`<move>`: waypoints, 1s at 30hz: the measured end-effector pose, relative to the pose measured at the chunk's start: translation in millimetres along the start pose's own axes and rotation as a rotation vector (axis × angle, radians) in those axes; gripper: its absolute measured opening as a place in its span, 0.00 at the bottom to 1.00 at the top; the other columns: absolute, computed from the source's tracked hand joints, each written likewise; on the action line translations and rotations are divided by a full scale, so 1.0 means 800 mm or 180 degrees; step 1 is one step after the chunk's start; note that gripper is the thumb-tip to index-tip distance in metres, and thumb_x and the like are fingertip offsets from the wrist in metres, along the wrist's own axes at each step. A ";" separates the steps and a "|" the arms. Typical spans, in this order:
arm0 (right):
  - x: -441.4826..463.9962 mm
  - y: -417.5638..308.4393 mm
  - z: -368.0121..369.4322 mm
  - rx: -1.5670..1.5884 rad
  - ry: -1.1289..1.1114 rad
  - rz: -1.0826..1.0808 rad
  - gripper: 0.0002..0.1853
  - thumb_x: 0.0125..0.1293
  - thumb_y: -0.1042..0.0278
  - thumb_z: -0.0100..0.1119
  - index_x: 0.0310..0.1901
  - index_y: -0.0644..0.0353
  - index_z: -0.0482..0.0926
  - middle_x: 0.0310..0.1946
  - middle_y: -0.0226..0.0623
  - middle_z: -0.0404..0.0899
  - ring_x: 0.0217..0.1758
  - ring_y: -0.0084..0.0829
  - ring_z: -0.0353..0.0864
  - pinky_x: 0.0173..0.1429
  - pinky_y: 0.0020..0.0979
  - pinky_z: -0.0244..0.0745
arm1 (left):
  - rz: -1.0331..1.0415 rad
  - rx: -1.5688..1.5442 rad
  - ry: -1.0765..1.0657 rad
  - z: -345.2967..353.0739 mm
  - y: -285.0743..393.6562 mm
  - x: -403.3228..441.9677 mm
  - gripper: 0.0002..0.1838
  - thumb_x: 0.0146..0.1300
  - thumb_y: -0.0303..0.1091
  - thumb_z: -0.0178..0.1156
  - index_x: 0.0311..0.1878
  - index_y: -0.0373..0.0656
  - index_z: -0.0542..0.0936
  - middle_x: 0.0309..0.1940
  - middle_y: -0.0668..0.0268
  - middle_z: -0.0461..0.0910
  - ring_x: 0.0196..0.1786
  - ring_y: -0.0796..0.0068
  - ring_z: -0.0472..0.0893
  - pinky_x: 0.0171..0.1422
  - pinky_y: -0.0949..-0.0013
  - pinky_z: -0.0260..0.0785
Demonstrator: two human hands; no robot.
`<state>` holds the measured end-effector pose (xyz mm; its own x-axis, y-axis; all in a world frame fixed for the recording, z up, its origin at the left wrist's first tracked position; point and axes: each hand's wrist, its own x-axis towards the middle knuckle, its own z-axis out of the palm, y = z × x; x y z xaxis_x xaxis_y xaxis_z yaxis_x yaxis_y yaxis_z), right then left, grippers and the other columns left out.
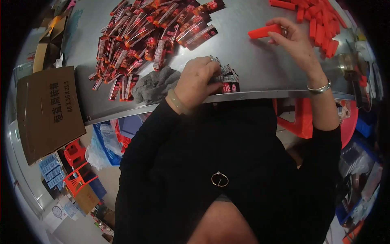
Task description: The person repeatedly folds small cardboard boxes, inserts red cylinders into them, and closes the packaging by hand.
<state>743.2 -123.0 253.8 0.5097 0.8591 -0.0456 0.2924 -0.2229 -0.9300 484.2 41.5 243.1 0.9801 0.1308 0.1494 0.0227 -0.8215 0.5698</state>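
My right hand (290, 40) pinches one end of a red bar-shaped piece (260, 32) above the metal table, left of a pile of similar red pieces (319, 20). At the table's front edge, my left hand (198, 77) rests with curled fingers on a small stack of dark, printed wrappers (230, 81). Beside that hand lies a crumpled grey cloth (154, 86). Behind the cloth spreads a large heap of red-and-black printed packs (150, 36).
A brown cardboard box (50, 114) stands at the table's left end. The metal table (239, 53) has a raised front rim close to my body. Below it are a blue basket (106, 144), red stools (75, 152) and a red plastic seat (300, 118).
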 end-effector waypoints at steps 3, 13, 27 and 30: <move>-0.020 -0.013 0.014 0.0472 -0.0037 -0.0062 0.14 0.67 0.72 0.59 0.53 0.61 0.76 0.44 0.36 0.80 0.45 0.26 0.82 0.51 0.27 0.77 | -0.0122 -0.0003 -0.0114 0.003 0.000 -0.001 0.12 0.46 0.27 0.70 0.32 0.42 0.77 0.31 0.63 0.74 0.38 0.59 0.74 0.43 0.61 0.67; -0.044 -0.021 0.031 0.0826 -0.0062 -0.0116 0.15 0.70 0.70 0.57 0.56 0.65 0.75 0.41 0.33 0.81 0.42 0.20 0.82 0.49 0.22 0.75 | 0.0230 0.0134 0.0434 0.011 -0.001 -0.009 0.07 0.49 0.23 0.66 0.32 0.41 0.79 0.35 0.60 0.76 0.42 0.57 0.75 0.46 0.60 0.67; -0.026 -0.025 0.031 0.2216 -0.0037 0.0196 0.16 0.70 0.58 0.59 0.50 0.63 0.79 0.37 0.34 0.84 0.38 0.24 0.84 0.45 0.25 0.76 | -0.0099 -0.0555 0.1151 0.006 0.008 -0.007 0.07 0.54 0.22 0.64 0.37 0.38 0.81 0.33 0.60 0.76 0.39 0.57 0.75 0.44 0.60 0.66; -0.022 -0.032 0.034 0.2244 -0.0250 0.0256 0.16 0.70 0.58 0.59 0.50 0.62 0.79 0.36 0.34 0.84 0.38 0.23 0.84 0.44 0.24 0.76 | -0.0093 -0.0653 0.1167 0.001 0.009 -0.006 0.06 0.55 0.22 0.64 0.37 0.38 0.81 0.33 0.59 0.76 0.39 0.57 0.75 0.44 0.61 0.66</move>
<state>704.7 -119.8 268.5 0.4402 0.8891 -0.1255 -0.3501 0.0413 -0.9358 480.0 34.8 245.8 0.8436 0.3718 0.3874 -0.0266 -0.6917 0.7217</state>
